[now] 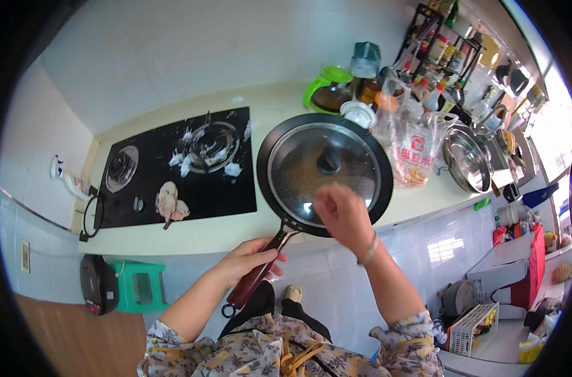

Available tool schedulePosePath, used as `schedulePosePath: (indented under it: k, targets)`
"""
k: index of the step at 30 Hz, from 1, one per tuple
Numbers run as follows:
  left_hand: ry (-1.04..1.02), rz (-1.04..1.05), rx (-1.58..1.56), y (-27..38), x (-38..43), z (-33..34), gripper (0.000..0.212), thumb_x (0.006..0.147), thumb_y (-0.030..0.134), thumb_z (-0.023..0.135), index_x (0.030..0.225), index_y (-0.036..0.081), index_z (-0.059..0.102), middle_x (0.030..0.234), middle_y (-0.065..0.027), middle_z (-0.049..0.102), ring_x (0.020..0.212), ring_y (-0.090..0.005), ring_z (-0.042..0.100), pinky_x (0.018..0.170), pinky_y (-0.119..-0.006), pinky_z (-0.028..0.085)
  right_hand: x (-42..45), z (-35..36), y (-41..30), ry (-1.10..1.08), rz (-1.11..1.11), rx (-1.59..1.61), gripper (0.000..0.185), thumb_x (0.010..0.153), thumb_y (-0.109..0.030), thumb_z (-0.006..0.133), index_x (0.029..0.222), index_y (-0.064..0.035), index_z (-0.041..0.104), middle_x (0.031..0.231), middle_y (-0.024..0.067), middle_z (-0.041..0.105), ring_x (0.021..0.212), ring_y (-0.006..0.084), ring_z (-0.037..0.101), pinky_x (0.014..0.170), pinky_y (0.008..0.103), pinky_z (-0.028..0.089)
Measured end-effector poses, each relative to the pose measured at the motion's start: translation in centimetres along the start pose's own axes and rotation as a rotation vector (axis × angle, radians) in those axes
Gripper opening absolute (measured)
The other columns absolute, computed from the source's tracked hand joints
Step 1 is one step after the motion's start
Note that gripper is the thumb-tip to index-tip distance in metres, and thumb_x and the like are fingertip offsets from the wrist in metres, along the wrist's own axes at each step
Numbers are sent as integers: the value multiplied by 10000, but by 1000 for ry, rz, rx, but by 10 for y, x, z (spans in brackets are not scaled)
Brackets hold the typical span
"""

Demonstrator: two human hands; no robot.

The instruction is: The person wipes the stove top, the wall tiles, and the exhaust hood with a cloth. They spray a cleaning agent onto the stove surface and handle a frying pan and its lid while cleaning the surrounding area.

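Note:
A black frying pan [261, 165] with a wooden handle [255, 282] stands on the pale countertop, right of the black gas hob [220, 198]. Its glass lid [295, 174] has a black knob [329, 160], and brownish contents show dimly through the misted glass. My left hand [253, 259] is wrapped around the handle, thumb on top. Over the lid's near right part, my right hand [342, 212] is curled in a loose fist, slightly blurred; nothing shows in it. Whether it touches the lid is unclear. White foam [233, 169] lies around the hob's right burner [213, 146], and a crumpled pale cloth [170, 202] lies at the front.
Right of the pan are a clear plastic bag [413, 146], a metal basin [467, 160] and a green-lidded jug [333, 89]. A spice rack [441, 47] stands behind. Leftward are a spray bottle [76, 185], a green stool [142, 287] and a dark rice cooker [97, 285].

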State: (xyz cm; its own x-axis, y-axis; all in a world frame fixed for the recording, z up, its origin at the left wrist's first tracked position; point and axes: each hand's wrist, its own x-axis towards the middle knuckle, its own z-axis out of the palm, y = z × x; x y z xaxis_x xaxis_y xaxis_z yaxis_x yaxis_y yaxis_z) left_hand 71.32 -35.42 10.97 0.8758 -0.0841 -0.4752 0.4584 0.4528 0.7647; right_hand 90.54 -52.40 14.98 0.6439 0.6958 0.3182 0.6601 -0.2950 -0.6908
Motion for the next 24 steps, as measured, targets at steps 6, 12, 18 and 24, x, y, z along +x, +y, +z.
schedulePosePath:
  k: [6,12,18,24]
  targets:
    - [-27,-65,-16,-1,14,-18,340,924,201,611,1202,27,523,1046,-135,645,823,-213,654,656,-323,555,84,7,59,-31,327,-382,509,840,-343,650,1284,-132,520,1213,225,469,989,386,629,858,433,533]
    - [3,-207,-174,-1,44,-26,393,892,155,623,1233,-18,529,903,-112,631,711,-207,623,584,-305,527,109,23,73,-211,362,-434,315,850,-160,601,1148,-71,548,1196,222,546,1000,373,642,849,432,533]
    - [-201,-308,-399,-3,48,-41,254,867,124,645,1079,38,536,760,-44,527,592,-131,484,483,-257,363,112,30,67,132,244,-292,245,764,-94,593,1009,-95,582,1049,164,602,878,379,644,784,459,521]
    - [-229,-328,-223,12,45,-45,221,861,56,639,1009,79,477,683,-28,464,524,-115,447,455,-270,363,105,-28,42,599,117,81,243,754,-66,627,994,-44,597,835,146,620,776,287,614,724,356,486]
